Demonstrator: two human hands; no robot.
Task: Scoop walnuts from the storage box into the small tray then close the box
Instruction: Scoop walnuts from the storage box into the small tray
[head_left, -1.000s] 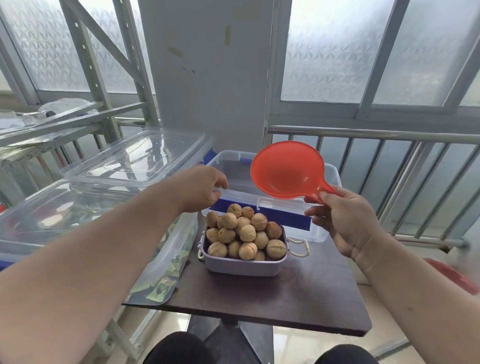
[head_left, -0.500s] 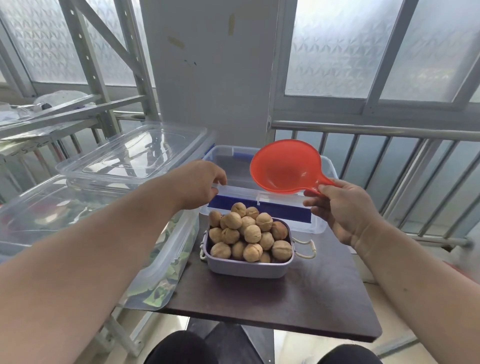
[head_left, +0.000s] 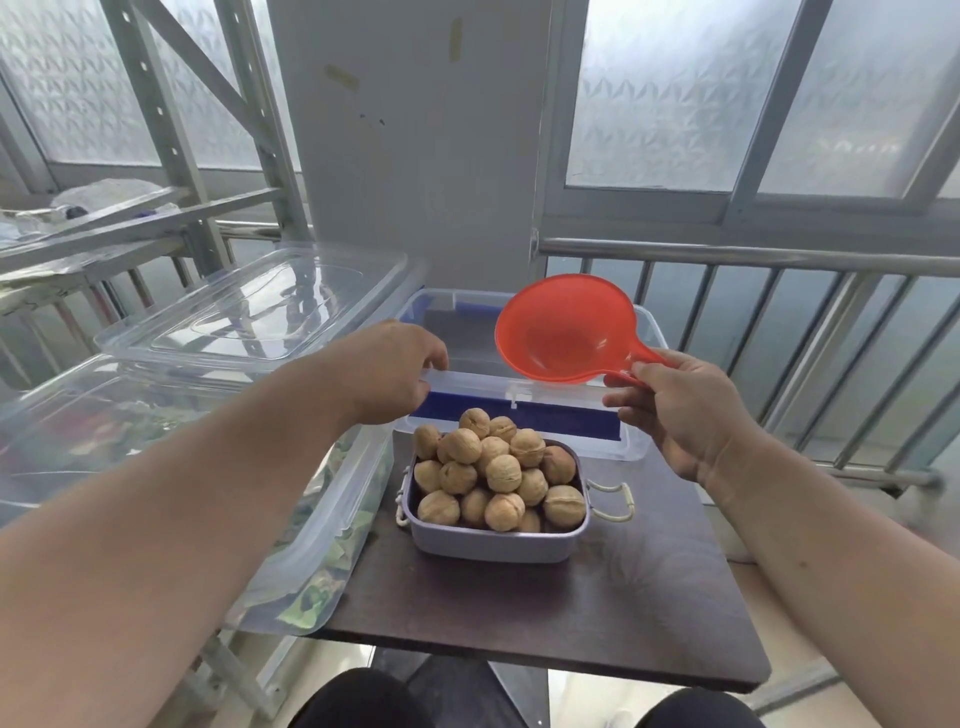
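A grey small tray (head_left: 493, 545) heaped with walnuts (head_left: 493, 473) stands on the dark table, just in front of the clear storage box (head_left: 636, 447) with blue latches. The box is open, and I cannot see what is inside it. My left hand (head_left: 389, 371) grips the box's near left rim. An empty red scoop (head_left: 563, 330) hangs over the right part of the box, tilted toward me. My right hand (head_left: 675, 408) holds it by its handle.
A large clear container (head_left: 291, 545) with green contents sits left of the table, with a clear lid (head_left: 260, 306) lying on top. Metal shelving stands at the left. A metal railing (head_left: 779, 254) runs behind and to the right. The table's front edge (head_left: 545, 660) is near my knees.
Both hands hold their places. My left hand stays on the box rim and the scoop stays over the box. Only the view has shifted slightly.
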